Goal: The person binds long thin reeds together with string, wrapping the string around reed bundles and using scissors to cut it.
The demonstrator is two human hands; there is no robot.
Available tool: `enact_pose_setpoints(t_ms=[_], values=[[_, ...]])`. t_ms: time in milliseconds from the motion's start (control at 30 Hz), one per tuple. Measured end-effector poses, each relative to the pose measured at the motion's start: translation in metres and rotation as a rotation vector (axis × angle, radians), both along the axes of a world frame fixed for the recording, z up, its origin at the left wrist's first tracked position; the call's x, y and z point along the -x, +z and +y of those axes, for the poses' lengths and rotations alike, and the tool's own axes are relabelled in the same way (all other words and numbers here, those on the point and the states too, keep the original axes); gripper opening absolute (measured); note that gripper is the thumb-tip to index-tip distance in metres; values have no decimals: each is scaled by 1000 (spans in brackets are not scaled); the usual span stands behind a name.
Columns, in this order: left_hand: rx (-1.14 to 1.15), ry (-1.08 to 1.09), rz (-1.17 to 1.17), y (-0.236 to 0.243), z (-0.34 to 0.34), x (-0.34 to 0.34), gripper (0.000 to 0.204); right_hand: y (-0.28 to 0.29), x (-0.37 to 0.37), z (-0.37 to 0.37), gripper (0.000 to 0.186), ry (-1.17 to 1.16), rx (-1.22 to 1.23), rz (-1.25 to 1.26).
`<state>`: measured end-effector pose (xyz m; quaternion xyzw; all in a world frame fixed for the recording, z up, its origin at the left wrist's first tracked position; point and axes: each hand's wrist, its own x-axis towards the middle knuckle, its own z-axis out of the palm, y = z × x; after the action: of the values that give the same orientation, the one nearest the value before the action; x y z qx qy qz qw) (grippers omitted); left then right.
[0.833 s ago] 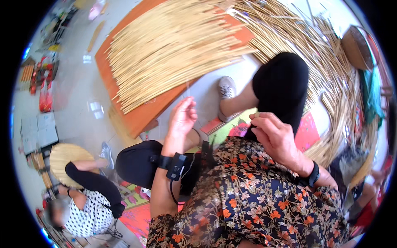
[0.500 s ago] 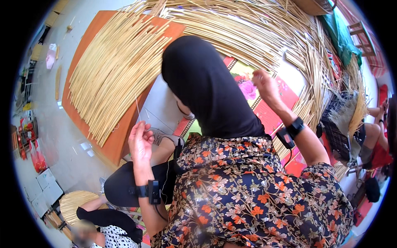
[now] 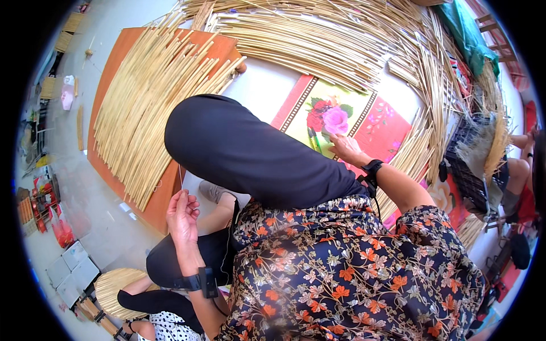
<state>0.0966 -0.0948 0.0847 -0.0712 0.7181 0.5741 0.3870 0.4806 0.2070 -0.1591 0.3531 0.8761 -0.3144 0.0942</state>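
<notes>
My left hand (image 3: 182, 219) has its thumb and fingers pinched on a thin pale string (image 3: 181, 177) beside the edge of an orange wooden board (image 3: 108, 148). Many straw-coloured rods (image 3: 145, 108) lie side by side on that board. My right hand (image 3: 349, 150) reaches down to the flowered mat (image 3: 391, 118), fingers stretched out near a slim green-and-black item (image 3: 314, 137), too small to make out. My raised black-clad leg (image 3: 244, 148) lies between the hands, partly hiding the board's near side.
Loose rods (image 3: 307, 45) cover the floor behind the mat. A green cloth (image 3: 466, 40) and dark crate (image 3: 472, 153) are at right. A co-worker in polka dots (image 3: 165, 324) sits lower left beside a round woven piece (image 3: 114, 290); another person's bare leg (image 3: 517, 176) shows at far right.
My right hand has gone from above my lap out to the mat. My raised knee has swung leftward, uncovering more mat. The left hand, still on the string, has shifted left and down in the view.
</notes>
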Motion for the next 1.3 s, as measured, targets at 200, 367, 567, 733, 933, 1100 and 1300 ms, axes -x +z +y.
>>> enact_pose_setpoints(t_ms=[200, 367, 567, 733, 933, 1100, 1300], values=[[13, 42, 26, 3, 0, -2, 22, -21, 49, -2, 52, 79, 15, 117], [3, 44, 54, 10, -5, -2, 18, -24, 68, 1, 40, -103, 193, 114], [-107, 67, 19, 7, -4, -6, 14, -36, 48, 41, 24, -677, 987, 492], [-130, 105, -5, 3, -7, -13, 14, 145, 83, 92, 35, -715, 992, 858], [-190, 82, 14, 0, -4, -13, 15, 362, 154, 43, 31, -43, 731, 1061], [-206, 87, 40, 8, -4, -18, 16, 338, 236, -56, 38, 255, 731, 386], [-244, 78, 76, 3, -1, -17, 15, 228, 294, -119, 52, 80, 914, 125]])
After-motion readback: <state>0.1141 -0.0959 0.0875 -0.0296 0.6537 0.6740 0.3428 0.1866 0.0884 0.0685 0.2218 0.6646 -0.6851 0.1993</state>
